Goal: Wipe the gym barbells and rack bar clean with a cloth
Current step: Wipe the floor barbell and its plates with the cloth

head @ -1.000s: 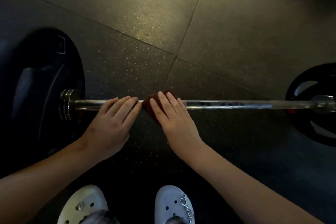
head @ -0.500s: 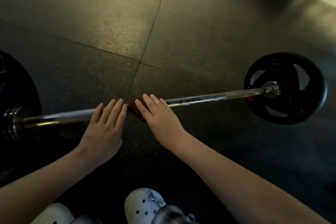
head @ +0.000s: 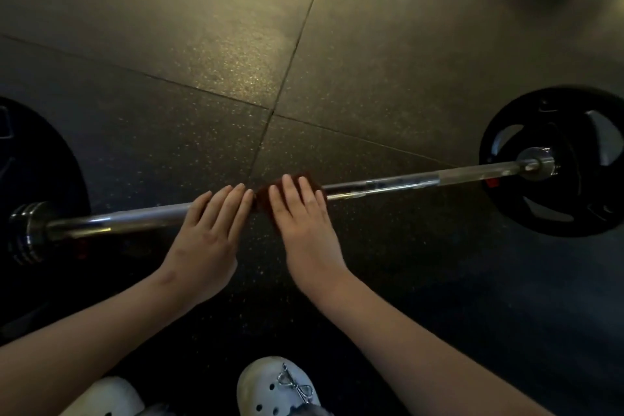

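1. On the floor (head: 202,27), just this side of where the seams (head: 271,110) cross: barbell (head: 388,184) lies flat, a plate (head: 574,213) at each end.
2. Cloth (head: 261,199), dark red, sits mid-shaft under the right hand (head: 304,230), whose fingers are straight and press it onto the bar.
3. Left hand (head: 209,233) is just beside it, fingers straight and together, resting bare on the shaft.
4. Progress, judged: the wipe is at mid-bar. Cannot tell which stretch is already clean. The shaft ends, other barbells and the rack bar (none in view) are likely left.

White clogs (head: 270,388) on speckled rubber floor (head: 405,44).
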